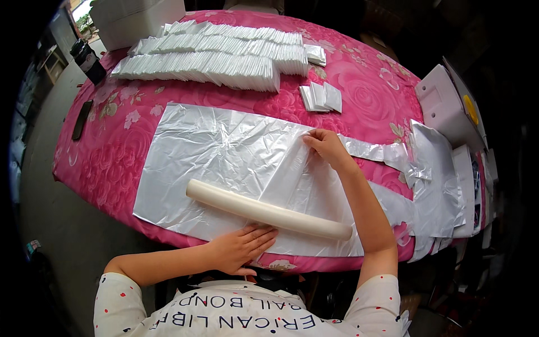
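Observation:
A large, thin white plastic bag [185, 146] lies spread and creased over the table in front of me. Two strips like handles extend from its right end. Across it, at a slant, rests a long cream-white rod or tube [269, 213]. My left hand [244, 247] lies flat, fingers stretched out, on the bag's near edge just below the rod. My right hand [325, 146] is closed in a pinch on the bag's far edge, right of its middle. A fold of plastic runs from those fingertips down toward the rod.
Long rows of folded white packets [196, 70] stand at the back left, with a small stack [323, 96] beside them. A dark phone [82, 119] and black bottle [88, 60] are at left. More plastic bags [438, 180] and a white box [449, 104] are at right.

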### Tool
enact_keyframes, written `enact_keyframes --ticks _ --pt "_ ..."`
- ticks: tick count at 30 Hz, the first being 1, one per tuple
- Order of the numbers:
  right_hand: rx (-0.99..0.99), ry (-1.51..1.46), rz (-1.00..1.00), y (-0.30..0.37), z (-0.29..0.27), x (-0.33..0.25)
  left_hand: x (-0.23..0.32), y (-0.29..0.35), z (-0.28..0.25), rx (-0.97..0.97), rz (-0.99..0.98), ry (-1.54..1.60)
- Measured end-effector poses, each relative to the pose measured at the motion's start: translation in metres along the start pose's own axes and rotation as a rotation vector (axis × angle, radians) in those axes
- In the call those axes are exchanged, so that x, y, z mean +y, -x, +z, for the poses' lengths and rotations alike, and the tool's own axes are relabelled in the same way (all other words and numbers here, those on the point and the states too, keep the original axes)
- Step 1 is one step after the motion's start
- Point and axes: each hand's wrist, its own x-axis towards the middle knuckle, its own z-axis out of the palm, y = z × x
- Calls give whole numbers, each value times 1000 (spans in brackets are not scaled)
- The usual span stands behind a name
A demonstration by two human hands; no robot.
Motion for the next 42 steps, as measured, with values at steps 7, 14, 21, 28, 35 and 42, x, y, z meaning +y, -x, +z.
enact_keyframes --ticks 7,14,21,28,35,42 --pt "-14 454 -577 112 48 -20 32 -5 17 42 -162 -158" --pt "110 785 -663 170 78 15 38 -8 23 -11 -196 -284" --pt "632 919 -410 135 -31 63 31 0 18 67 -72 -69" --pt "120 591 -561 185 18 28 32 4 18 -74 -128 -269" --pt "78 743 -710 153 46 19 47 3 29 -22 -165 -306" --pt "258 770 -763 53 22 10 46 3 29 -11 -146 -311"
